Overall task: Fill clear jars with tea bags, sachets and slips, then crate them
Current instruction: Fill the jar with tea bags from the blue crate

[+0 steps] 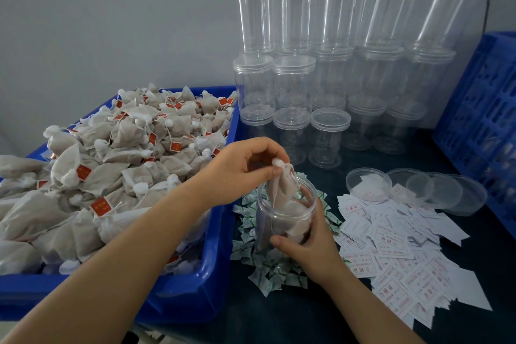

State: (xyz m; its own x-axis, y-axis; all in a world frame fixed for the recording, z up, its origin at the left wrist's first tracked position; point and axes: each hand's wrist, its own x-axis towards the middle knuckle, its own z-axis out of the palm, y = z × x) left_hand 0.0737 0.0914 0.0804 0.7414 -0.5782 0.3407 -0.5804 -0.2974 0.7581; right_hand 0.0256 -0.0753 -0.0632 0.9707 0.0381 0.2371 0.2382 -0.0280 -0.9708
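My right hand grips an open clear jar standing on a heap of green-and-white sachets. The jar holds a few tea bags at its bottom. My left hand pinches a grey tea bag by its knotted white top, hanging half inside the jar's mouth. A blue bin heaped with tea bags sits on the left. White slips with red print lie spread to the right of the jar.
Stacked empty clear jars with lids stand at the back against the wall. Loose clear lids lie behind the slips, one holding a slip. A blue slatted crate stands at the right edge. The tabletop is dark.
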